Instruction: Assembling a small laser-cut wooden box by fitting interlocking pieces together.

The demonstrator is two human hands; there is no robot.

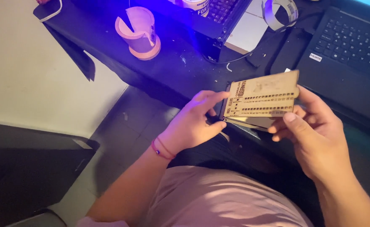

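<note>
1. A dark table [181, 75] runs across the upper part of the view, lit from above by a blue-violet glow, and its edge falls away to a grey tiled floor [122, 126] on the left.
2. A black laptop [344, 59] lies open at the right end of the table, with its keyboard facing up.
3. The person's lap, in pale pink cloth [218, 201], fills the bottom of the view, with both forearms reaching up from it.
4. A thin wooden board [260, 101] is held in the air between the two hands, just in front of the table edge and above the lap. It is light brown, roughly rectangular, tilted with its right end higher, and shows rows of small cut-out slots and some burnt-in lettering. A second thin sheet seems to lie just under it, but I cannot tell whether it is a separate piece.
5. The right hand [315, 134] grips the board's right end, with the thumb pressed against the lower right edge and the fingers curled behind it.
6. The left hand [193, 122] clasps the board's left end, with the fingers bent along the short edge and the thumb beneath. A red cord bracelet [162, 149] circles that wrist.
7. A pink cylindrical holder [139, 31] stands on the table, well apart from the hands.
8. A loop of flat grey ribbon cable [281, 12] lies near the laptop's top left corner.
</note>
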